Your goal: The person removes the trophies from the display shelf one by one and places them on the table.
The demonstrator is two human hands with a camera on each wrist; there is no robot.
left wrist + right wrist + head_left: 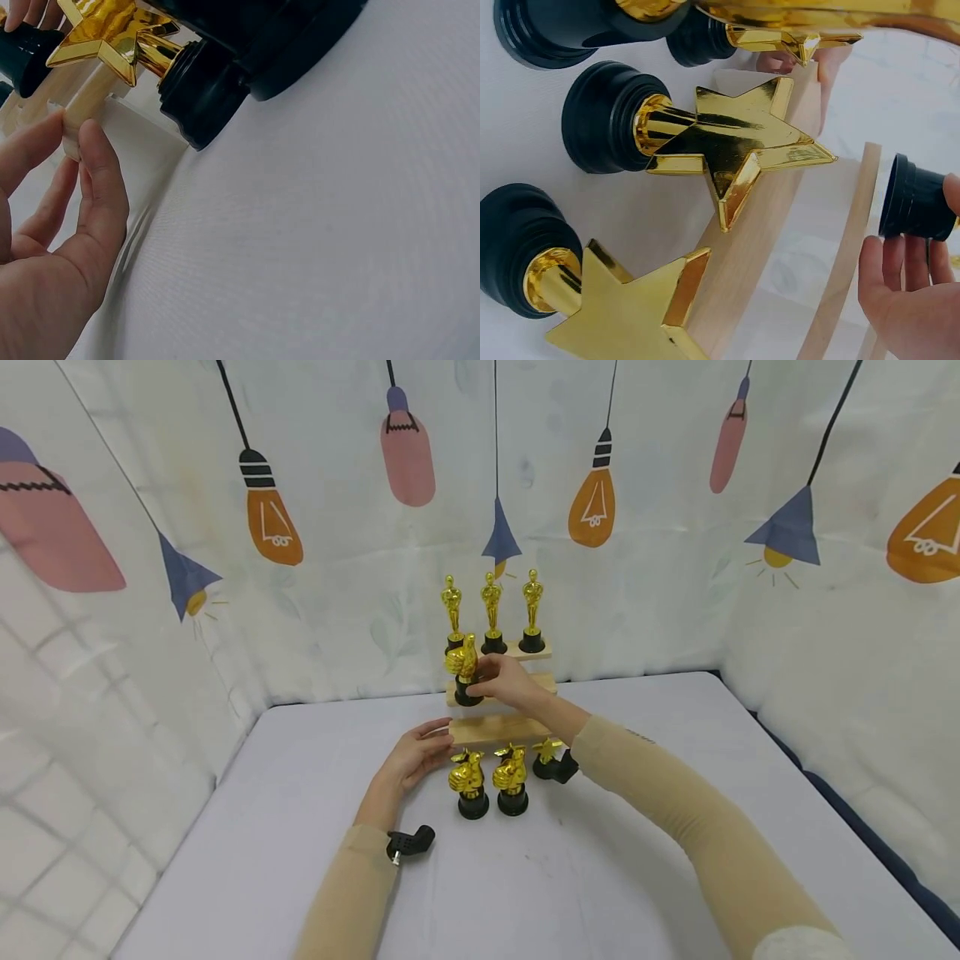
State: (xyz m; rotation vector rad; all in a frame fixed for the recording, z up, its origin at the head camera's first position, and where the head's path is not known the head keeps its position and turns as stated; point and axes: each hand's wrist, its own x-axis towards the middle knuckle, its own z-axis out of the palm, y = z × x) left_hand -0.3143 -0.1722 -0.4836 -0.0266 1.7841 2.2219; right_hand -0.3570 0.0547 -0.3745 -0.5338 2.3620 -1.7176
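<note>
In the head view my right hand [512, 683] grips a gold thumbs-up trophy [467, 660] by its black base, upright at the left end of the wooden stand's middle step [543, 681]. The right wrist view shows the fingers [915, 262] curled around that base [919, 196], close to the step. My left hand [415, 754] pinches the left end of the lowest step [498, 728] between thumb and fingertips. Two more thumbs-up trophies [468, 781] stand on the table before the stand. Star trophies [735, 142] are between them and the stand, partly hidden in the head view.
Three gold figure trophies [492, 606] line the top step, the left one partly covered by the held trophy. A white cloth covers the table [600, 877]. Behind it hangs a curtain [352, 593] printed with lamps.
</note>
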